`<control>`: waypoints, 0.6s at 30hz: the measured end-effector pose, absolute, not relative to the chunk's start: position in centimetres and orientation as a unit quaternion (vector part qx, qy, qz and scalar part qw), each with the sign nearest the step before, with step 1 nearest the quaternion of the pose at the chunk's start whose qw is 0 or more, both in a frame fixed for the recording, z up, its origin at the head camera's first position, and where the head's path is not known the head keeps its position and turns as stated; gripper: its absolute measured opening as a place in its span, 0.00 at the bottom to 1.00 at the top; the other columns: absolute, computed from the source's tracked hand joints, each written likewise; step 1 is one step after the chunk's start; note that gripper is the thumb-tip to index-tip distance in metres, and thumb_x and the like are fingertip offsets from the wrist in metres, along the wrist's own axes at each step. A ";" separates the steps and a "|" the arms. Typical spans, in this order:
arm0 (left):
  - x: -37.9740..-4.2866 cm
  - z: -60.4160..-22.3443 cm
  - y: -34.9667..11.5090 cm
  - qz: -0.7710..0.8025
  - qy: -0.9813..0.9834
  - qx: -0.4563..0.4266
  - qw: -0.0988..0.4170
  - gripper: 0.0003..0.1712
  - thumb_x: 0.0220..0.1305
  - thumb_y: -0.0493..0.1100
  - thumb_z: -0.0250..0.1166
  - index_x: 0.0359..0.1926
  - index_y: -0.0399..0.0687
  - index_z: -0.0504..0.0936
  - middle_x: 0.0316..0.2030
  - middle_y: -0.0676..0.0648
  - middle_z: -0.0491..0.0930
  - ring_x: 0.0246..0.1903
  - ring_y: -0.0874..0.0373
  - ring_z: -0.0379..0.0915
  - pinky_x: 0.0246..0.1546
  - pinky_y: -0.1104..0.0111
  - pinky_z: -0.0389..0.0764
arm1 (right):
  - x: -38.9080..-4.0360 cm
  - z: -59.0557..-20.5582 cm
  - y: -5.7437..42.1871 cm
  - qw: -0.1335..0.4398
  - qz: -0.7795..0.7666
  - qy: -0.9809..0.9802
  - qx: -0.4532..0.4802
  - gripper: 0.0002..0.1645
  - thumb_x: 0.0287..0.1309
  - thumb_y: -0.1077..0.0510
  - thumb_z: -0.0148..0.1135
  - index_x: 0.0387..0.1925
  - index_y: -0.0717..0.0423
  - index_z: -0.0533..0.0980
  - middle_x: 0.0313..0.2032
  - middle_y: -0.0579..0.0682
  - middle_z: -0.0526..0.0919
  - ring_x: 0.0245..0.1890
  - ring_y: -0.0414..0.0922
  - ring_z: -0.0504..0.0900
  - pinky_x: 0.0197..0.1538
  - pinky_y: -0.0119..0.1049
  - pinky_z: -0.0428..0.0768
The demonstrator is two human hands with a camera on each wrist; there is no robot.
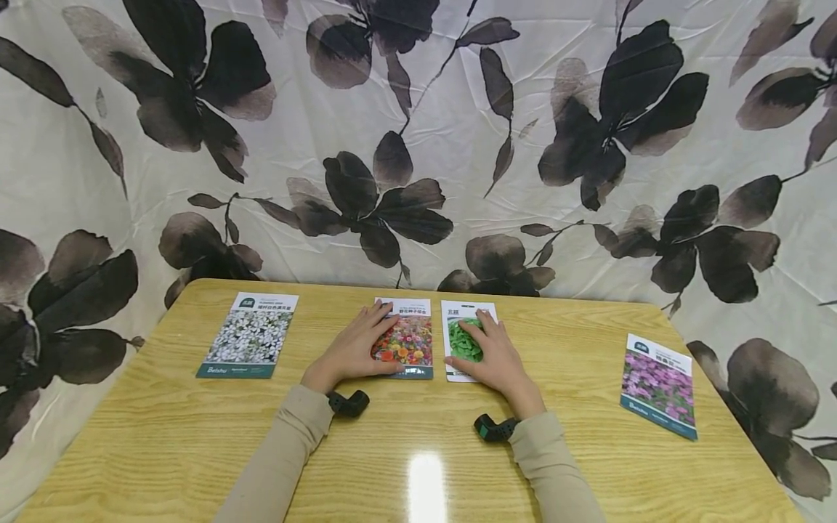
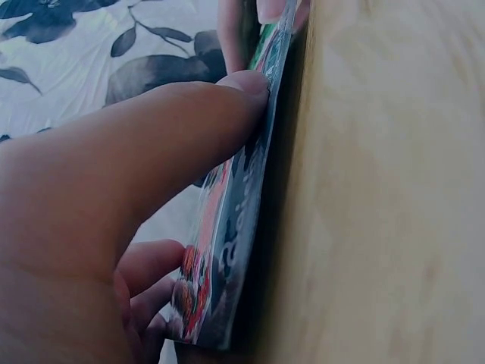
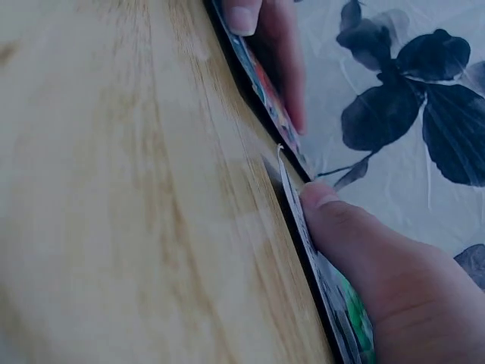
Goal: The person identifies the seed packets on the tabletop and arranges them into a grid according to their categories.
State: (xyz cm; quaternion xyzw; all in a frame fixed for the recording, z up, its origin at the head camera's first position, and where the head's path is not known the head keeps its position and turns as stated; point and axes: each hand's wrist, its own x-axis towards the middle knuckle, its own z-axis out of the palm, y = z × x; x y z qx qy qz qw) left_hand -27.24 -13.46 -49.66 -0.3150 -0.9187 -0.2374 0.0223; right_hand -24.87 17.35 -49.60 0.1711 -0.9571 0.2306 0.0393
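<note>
In the head view, two seed packets lie side by side in the middle of the table. My left hand (image 1: 353,347) rests on the mixed-flower seed packet (image 1: 416,343), fingers spread along its left side and thumb at its lower edge. The left wrist view shows that thumb pressing on the dark bottom band of the flower packet (image 2: 203,280). Over the green-leaf seed packet (image 1: 463,340) lies my right hand (image 1: 498,357), its fingers spread and thumb near the lower left corner. Up close, the right thumb (image 3: 356,235) touches the edge of the leaf packet (image 3: 355,318).
A white-flower seed packet (image 1: 248,338) lies at the table's left. On the far right, a pink-flower seed packet (image 1: 657,385) sits at an angle near the edge. Behind the wooden table (image 1: 392,450) hangs a floral cloth (image 1: 458,145). Both wrists wear black devices.
</note>
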 end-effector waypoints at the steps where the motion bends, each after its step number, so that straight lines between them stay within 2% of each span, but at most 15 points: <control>1: -27.2 -49.6 -13.5 -0.240 -0.918 -0.315 0.022 0.59 0.51 0.71 0.68 0.75 0.42 0.61 0.76 0.40 0.50 0.76 0.43 0.38 0.75 0.51 0.41 | -24.9 -49.7 17.3 0.040 0.232 -0.957 0.169 0.50 0.54 0.30 0.65 0.73 0.47 0.65 0.76 0.59 0.52 0.77 0.56 0.45 0.75 0.54 0.43; 18: -27.3 -49.8 -13.5 -0.246 -0.913 -0.324 0.031 0.60 0.51 0.73 0.68 0.75 0.42 0.62 0.76 0.38 0.51 0.76 0.41 0.39 0.74 0.49 0.43 | -24.8 -49.9 17.1 0.065 0.249 -0.951 0.174 0.49 0.54 0.33 0.68 0.72 0.51 0.67 0.75 0.59 0.57 0.75 0.56 0.51 0.75 0.54 0.48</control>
